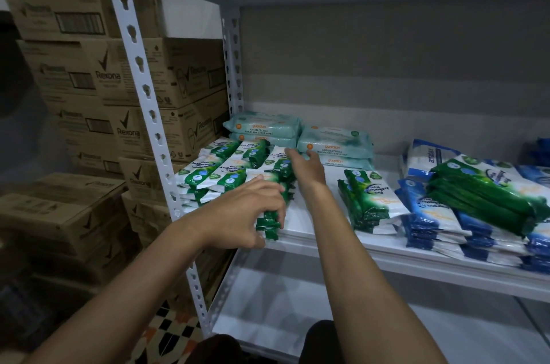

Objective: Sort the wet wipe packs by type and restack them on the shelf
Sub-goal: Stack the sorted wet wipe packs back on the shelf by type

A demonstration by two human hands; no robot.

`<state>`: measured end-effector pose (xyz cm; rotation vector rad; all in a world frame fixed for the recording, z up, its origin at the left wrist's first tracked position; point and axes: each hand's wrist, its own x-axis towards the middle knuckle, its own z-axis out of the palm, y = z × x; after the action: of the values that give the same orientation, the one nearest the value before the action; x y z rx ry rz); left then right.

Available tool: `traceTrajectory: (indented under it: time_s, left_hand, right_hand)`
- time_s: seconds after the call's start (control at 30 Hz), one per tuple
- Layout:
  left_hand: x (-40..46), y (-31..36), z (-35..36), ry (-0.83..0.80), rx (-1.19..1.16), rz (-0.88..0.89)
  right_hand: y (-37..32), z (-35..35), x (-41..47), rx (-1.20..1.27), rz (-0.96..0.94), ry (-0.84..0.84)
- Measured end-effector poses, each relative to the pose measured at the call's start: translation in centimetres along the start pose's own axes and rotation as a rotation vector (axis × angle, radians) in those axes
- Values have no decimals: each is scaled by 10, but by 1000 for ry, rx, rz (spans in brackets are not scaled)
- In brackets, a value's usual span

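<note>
Green-and-white pine wipe packs [226, 168] lie stacked in rows at the left end of the white shelf [372, 253]. My left hand [247, 211] grips the front stack of green packs [269, 223] at the shelf's edge, fingers curled around it. My right hand [308, 167] reaches farther back, its fingers touching the right side of the green stacks, beside the pale teal wipe packs [334, 144]. Another teal stack [262, 128] sits in the back left corner. A small green stack [369, 200] stands mid-shelf. Blue packs [431, 220] with green packs [482, 194] on top lie at the right.
Brown cardboard boxes [89, 89] are piled left of the shelf's perforated white upright [148, 113]. A blue-and-white antabax pack [428, 158] stands behind the blue stacks. A lower shelf board [297, 313] lies below. My knees show at the bottom edge.
</note>
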<state>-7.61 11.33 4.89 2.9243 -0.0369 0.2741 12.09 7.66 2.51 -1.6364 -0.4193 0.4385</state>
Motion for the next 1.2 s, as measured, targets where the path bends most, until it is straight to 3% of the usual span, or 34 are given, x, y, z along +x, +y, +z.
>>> traceTrajectory:
  time_s: [0.17, 0.33, 0.5, 0.8, 0.93, 1.0, 1.13, 1.2]
  left_hand:
    - [-5, 3, -2, -6, 142, -58]
    - [-14, 3, 0, -11, 120, -103]
    - [-17, 2, 5, 34, 134, -124]
    - [-16, 4, 4, 32, 67, -154]
    - [-17, 5, 5, 36, 79, -154]
    - [-17, 4, 5, 41, 88, -151]
    - [-19, 1, 7, 45, 121, -162]
    - [-19, 0, 7, 65, 140, -176]
  right_hand:
    - [-1, 2, 16, -145, -66, 61]
    - [1, 12, 26, -251, -109, 70]
    - [14, 14, 49, 8, -120, 23]
    - [7, 16, 42, 118, -232, -39]
    - [12, 18, 35, -119, -354, 109]
    - [7, 16, 26, -121, -371, 161]
    - [6, 6, 12, -207, -279, 351]
    - [10, 1, 7, -258, -197, 333]
